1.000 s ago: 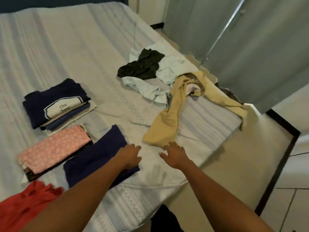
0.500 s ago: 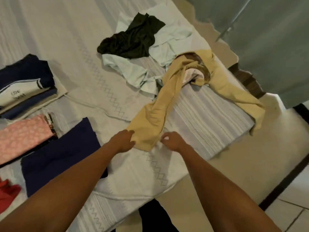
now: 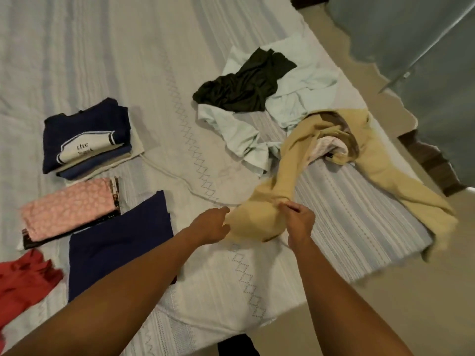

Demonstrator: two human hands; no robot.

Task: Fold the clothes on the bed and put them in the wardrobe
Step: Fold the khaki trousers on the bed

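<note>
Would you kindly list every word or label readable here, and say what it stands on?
"the": on the white panel of the folded navy shirt.
A second line beneath it: too blurred to read.
Nothing else carries readable text.

Left hand (image 3: 213,224) and right hand (image 3: 299,222) pinch the yellow garment (image 3: 288,173) lying on the bed (image 3: 123,52).

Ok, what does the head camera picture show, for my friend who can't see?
A person's right hand pinches a yellow garment on a bed while the left hand touches its edge. Folded clothes lie to the left.
</note>
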